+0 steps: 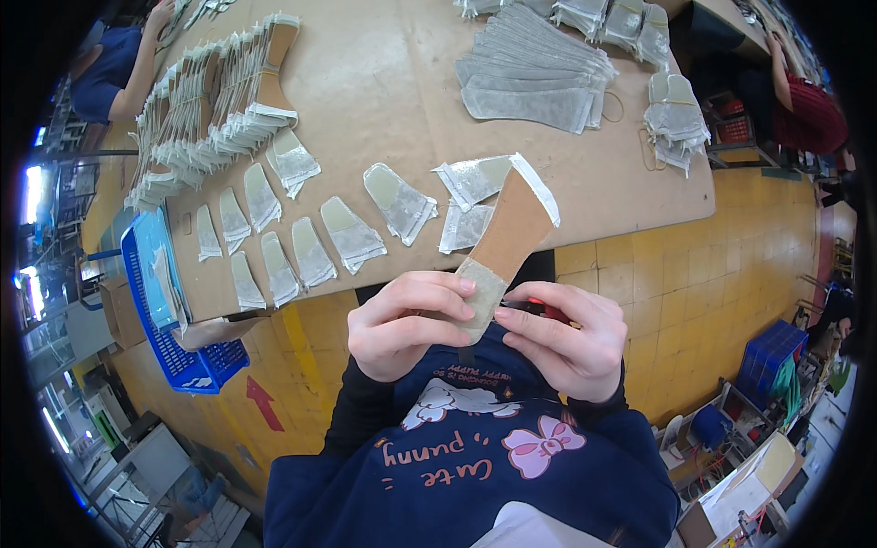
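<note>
A flared flat piece [513,224], brown in the middle with a pale grey-green rounded end and a white edge at its wide end, is tilted upright above the table's near edge. My left hand [411,320] pinches its rounded end between thumb and fingers. On the other side, my right hand [571,338] is closed around a small tool with a red and black handle [551,311], perhaps snips; its working end is mostly hidden. The right fingertips are at the piece's lower right edge. Small grey-green rounded pieces [350,233] lie in loose rows on the table beyond my hands.
Bundled brown and white pieces [215,100] stand at the table's [384,73] far left. Fanned grey panels [534,73] and a small grey stack [674,119] lie right. A blue basket [187,352] is at the left edge. Other people [110,73] work at both far sides.
</note>
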Demonstrator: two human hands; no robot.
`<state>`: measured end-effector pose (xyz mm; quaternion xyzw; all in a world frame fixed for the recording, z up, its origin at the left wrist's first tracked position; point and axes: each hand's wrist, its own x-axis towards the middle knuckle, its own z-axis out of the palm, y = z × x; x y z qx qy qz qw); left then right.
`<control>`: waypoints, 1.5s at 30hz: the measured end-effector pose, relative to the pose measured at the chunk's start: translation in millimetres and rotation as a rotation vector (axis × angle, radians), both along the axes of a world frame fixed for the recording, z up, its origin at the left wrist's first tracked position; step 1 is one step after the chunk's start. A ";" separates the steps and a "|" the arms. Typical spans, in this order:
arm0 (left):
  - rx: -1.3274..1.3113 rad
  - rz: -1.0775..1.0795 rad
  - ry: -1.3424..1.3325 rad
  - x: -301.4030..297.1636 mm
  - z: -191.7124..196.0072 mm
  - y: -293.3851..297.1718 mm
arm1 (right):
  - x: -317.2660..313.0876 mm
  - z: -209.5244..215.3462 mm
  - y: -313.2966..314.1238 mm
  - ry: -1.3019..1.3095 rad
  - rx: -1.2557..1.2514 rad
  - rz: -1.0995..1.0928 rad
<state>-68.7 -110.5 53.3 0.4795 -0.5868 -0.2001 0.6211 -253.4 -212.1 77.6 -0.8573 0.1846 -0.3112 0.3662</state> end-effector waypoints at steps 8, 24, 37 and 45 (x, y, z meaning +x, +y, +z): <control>-0.023 -0.010 -0.032 1.6 0.6 -0.9 | 1.3 0.2 0.2 0.009 -0.004 -0.018; -0.039 -0.055 -0.054 1.9 0.3 3.3 | 0.3 5.8 3.0 0.088 -0.030 -0.007; -0.026 0.043 0.099 -10.1 -9.6 2.1 | 1.3 1.0 11.2 0.048 0.183 -0.021; -0.021 0.042 0.169 -11.9 -12.6 0.6 | 3.4 -5.3 16.7 -0.087 0.551 -0.007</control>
